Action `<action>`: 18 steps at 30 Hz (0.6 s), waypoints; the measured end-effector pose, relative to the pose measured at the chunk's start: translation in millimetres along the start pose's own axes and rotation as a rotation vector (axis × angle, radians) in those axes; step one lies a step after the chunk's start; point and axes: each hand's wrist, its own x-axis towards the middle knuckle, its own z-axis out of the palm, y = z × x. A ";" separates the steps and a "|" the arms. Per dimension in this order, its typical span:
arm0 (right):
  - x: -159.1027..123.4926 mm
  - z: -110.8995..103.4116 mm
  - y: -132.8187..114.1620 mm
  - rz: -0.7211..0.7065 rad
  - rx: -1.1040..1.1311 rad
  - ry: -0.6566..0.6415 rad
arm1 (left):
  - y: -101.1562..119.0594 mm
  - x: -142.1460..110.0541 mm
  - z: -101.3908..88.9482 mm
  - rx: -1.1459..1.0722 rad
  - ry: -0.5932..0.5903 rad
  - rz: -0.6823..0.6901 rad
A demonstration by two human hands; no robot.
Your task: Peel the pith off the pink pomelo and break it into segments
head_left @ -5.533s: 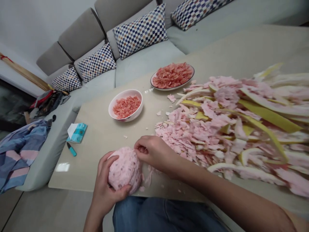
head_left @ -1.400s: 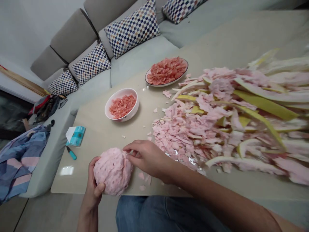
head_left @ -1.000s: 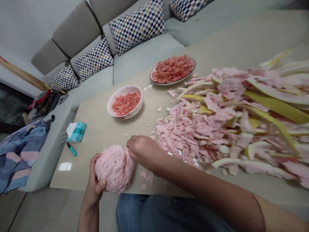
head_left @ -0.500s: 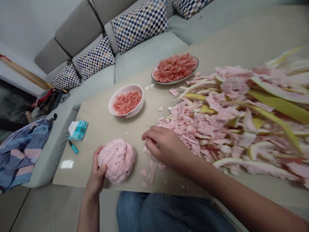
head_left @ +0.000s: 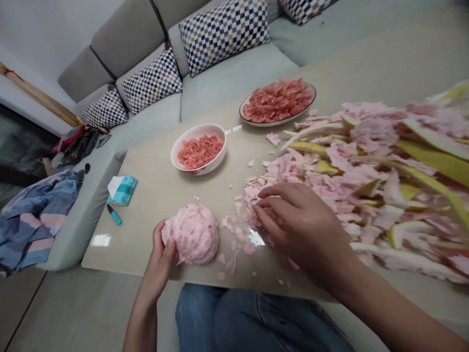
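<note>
A peeled pomelo [head_left: 194,234], pink and bumpy with a layer of pith, is at the table's near edge. My left hand [head_left: 161,254] grips its left side, the thumb on the near face and the fingers around the back. Off to the right, my right hand [head_left: 304,230] is over the near end of a heap of pink pith scraps and peel strips [head_left: 330,171]. Its fingers are parted, and I see nothing held between them. Small pith flakes [head_left: 240,234] lie between the pomelo and this hand.
Behind the pomelo stands a white bowl [head_left: 176,159] of red pomelo flesh. A dark-rimmed plate [head_left: 252,122] heaped with more flesh is farther back. At left on the table [head_left: 146,195] are a tissue pack [head_left: 126,190] and a small teal-handled knife [head_left: 115,215]. A sofa [head_left: 234,78] runs behind.
My right hand has left the pomelo and moved right to the scraps, its fingers parting. My left hand has turned the pomelo and keeps hold of it. The view has shifted slightly.
</note>
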 end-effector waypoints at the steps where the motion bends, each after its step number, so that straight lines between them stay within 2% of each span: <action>1: -0.7 -1.3 -1.6 0.014 -0.005 0.008 | -0.5 -0.3 0.4 0.002 0.012 0.028; 7: -11.7 -0.6 -9.1 0.097 -0.009 -0.066 | 0.9 0.1 6.3 0.033 0.074 0.150; 11: -20.2 4.1 -18.2 0.094 0.082 -0.095 | 3.1 -5.7 8.9 0.073 -0.011 0.169; 14: -26.3 11.8 -29.9 0.048 0.230 -0.229 | 3.8 -11.9 11.0 0.109 -0.070 0.180; 18: -29.7 23.2 -49.3 0.009 0.373 -0.381 | 2.7 -16.6 15.8 0.208 -0.004 0.287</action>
